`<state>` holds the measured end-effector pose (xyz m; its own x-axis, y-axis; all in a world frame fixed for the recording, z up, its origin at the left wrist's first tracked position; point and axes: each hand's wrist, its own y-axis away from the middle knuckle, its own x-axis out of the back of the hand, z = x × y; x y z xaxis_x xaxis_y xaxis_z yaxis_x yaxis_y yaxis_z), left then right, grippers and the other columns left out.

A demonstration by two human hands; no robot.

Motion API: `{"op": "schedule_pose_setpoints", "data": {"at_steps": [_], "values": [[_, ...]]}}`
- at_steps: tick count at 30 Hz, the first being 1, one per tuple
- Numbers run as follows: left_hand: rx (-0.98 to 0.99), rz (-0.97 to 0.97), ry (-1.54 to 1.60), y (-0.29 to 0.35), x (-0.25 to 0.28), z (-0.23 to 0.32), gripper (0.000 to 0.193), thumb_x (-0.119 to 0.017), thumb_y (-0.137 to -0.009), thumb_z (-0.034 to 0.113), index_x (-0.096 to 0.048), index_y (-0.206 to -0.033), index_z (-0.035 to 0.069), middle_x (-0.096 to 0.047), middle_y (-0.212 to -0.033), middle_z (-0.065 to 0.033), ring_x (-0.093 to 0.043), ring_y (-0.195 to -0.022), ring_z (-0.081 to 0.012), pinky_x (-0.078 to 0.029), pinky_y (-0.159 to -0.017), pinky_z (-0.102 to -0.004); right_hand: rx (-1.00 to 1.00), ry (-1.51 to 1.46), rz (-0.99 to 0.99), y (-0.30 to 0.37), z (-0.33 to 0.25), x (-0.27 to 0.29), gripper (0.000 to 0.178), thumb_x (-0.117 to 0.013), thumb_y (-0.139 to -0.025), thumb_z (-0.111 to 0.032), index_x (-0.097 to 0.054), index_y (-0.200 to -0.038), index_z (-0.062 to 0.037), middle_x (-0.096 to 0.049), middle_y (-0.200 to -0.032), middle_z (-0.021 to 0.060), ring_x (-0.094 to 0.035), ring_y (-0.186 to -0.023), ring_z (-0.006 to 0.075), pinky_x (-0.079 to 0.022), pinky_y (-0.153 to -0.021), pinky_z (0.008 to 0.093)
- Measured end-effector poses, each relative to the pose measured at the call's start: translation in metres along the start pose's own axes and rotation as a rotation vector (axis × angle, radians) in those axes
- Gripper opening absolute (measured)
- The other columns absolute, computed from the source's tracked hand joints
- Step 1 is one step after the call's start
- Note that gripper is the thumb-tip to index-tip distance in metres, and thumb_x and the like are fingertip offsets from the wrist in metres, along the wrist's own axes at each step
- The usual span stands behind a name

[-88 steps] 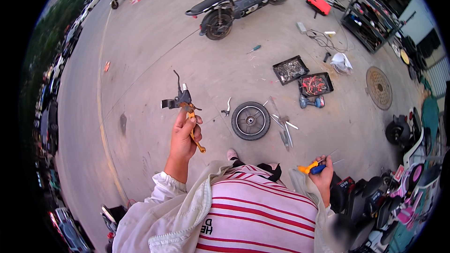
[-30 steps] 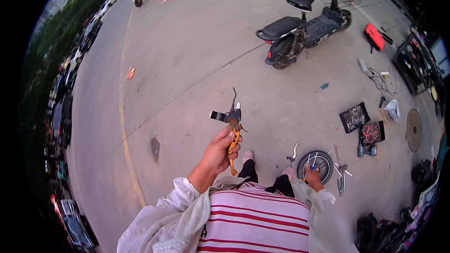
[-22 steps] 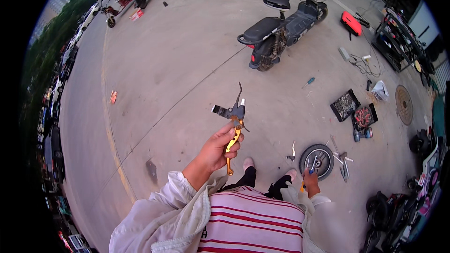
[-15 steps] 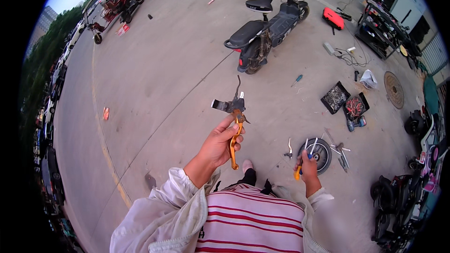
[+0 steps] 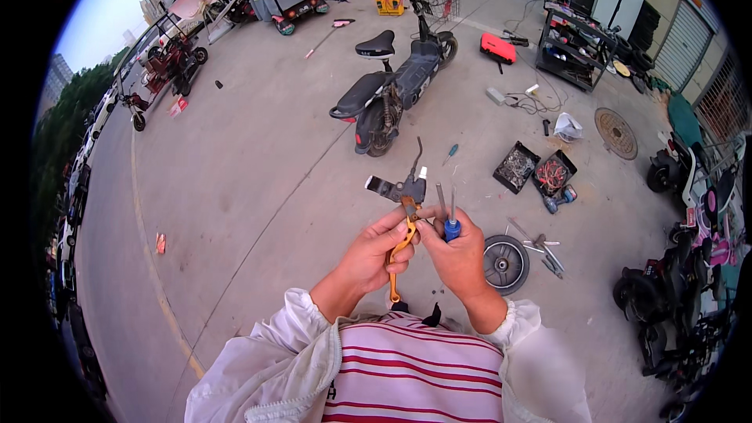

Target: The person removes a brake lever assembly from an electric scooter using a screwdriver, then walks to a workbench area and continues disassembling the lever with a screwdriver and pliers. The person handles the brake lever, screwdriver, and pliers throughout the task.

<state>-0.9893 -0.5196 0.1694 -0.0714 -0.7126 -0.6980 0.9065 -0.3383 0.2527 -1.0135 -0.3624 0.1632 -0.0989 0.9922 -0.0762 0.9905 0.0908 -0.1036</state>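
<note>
My left hand (image 5: 373,247) is closed around a brake lever (image 5: 403,253) with a gold blade, held upright before my chest. Its black mount (image 5: 409,190) points away from me, with a thin dark stem at the top. In my right hand (image 5: 462,257) are two screwdrivers, shafts upward; a blue handle (image 5: 452,229) shows between the fingers, while the other handle is hidden in the palm. The thumb and a fingertip of that hand touch the lever near its pivot. Beyond my right wrist, a small black wheel (image 5: 506,265) lies on the ground.
Beside the wheel lie loose tools (image 5: 548,254). Farther right are two black trays (image 5: 518,166) of small parts and a cordless drill (image 5: 559,200). A black electric scooter (image 5: 384,102) stands ahead; a teal screwdriver (image 5: 450,153) lies near it. Parked scooters (image 5: 666,298) line the right.
My right hand has come up and left from beside the wheel, bringing the screwdrivers to the brake lever. My left hand has shifted slightly right and down with the lever. The view has tilted up.
</note>
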Motion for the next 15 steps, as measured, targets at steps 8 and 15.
{"op": "schedule_pose_setpoints", "data": {"at_steps": [8,15], "values": [[0.022,-0.042,-0.036,0.014,-0.028,-0.025,0.031,-0.047,-0.103,0.02,-0.05,-0.132,0.009,-0.051,-0.093,-0.0022,-0.038,-0.059,-0.0029,-0.029,-0.046,-0.0151,0.03,-0.087,-0.013,0.03,-0.011,0.029,0.012,-0.064,-0.088,0.001,-0.066,-0.099,0.0035,-0.061,-0.087,0.0049,-0.063,-0.072,0.0093,-0.049,-0.064,0.0236],[0.029,-0.041,-0.04,0.022,-0.045,-0.032,0.032,-0.047,-0.103,0.02,-0.049,-0.133,0.009,-0.05,-0.093,-0.0015,-0.037,-0.059,-0.0025,-0.029,-0.047,-0.015,0.0,-0.195,-0.039,0.043,-0.018,0.041,0.013,-0.063,-0.091,-0.001,-0.067,-0.102,0.002,-0.065,-0.085,0.0029,-0.063,-0.072,0.0085,-0.049,-0.065,0.0237]]}}
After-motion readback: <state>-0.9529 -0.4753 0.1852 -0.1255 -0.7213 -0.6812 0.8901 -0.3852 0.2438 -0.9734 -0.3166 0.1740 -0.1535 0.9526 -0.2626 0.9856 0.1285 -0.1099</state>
